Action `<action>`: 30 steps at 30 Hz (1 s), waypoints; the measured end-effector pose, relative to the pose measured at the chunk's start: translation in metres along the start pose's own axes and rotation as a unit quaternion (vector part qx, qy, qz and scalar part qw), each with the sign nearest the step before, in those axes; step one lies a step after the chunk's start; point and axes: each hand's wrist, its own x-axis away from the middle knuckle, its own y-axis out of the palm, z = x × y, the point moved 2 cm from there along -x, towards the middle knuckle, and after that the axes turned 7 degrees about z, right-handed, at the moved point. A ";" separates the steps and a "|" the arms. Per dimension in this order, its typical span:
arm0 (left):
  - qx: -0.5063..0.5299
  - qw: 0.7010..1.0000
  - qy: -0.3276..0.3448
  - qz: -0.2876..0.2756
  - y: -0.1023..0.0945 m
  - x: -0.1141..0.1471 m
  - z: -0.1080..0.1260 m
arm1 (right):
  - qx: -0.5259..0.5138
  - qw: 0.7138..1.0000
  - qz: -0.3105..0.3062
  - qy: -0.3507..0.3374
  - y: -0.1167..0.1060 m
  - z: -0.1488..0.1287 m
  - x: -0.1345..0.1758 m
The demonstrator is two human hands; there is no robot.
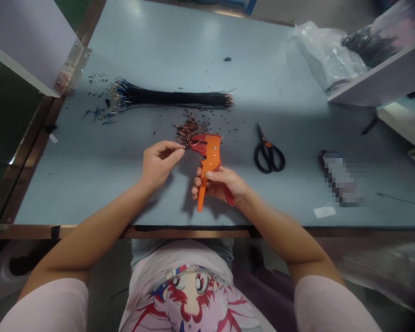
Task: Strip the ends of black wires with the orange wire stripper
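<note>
My right hand [224, 182] is wrapped round an orange and red wire stripper [212, 154], its jaws pointing left. Just left of those jaws, my left hand [162, 161] is closed in a pinch of thumb and forefinger. Whatever lies between those fingertips is too small to make out. Behind the jaws is a pile of copper-coloured and black wire scraps [188, 129]. Farther back lies a long bundle of black wires [176, 97], with blue and metallic ends at the left and bare copper ends at the right.
Black-handled scissors [269, 154] lie right of my right hand, blades pointing away. Beyond them are a pixelated dark object [340, 177] and a white paper slip [325, 212]. Clear plastic bags [332, 55] rest by the right panel. Loose blue pieces [97, 112] lie at the left.
</note>
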 end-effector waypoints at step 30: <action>0.116 0.973 -0.122 -0.160 0.022 0.023 -0.006 | -0.032 0.986 -0.161 0.001 0.007 0.011 0.007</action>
